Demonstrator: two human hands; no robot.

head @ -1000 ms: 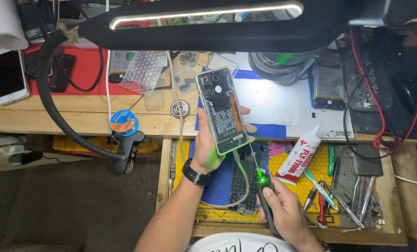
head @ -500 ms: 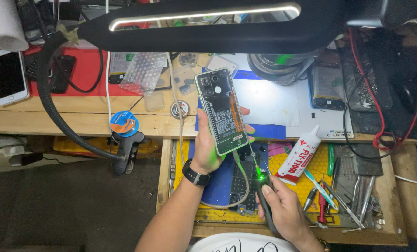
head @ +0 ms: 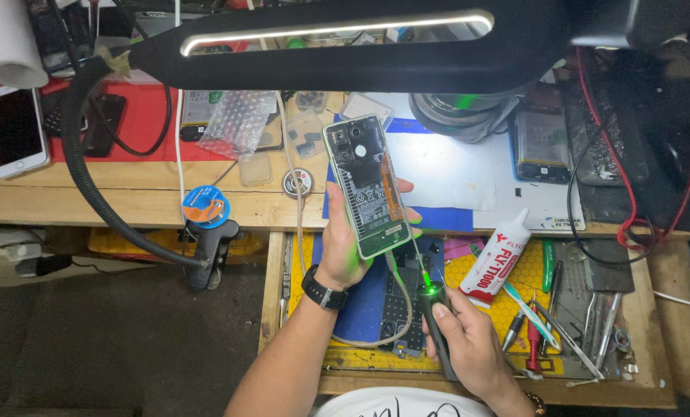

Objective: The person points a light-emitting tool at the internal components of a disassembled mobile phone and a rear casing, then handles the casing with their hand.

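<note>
L hand (head: 343, 259) grip: closed round open phone (head: 366, 185), phone sticks up above grip | R hand (head: 468, 344) grip: closed on lit tool (head: 431, 309), tip just under phone | over desk (head: 144, 202)

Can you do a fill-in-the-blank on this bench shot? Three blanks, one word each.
1. The left hand holds an opened ____ with its back cover off.
2. The right hand grips a dark tool whose light glows ____.
3. The left wrist wears a black ____.

Missing words: phone; green; watch
</note>
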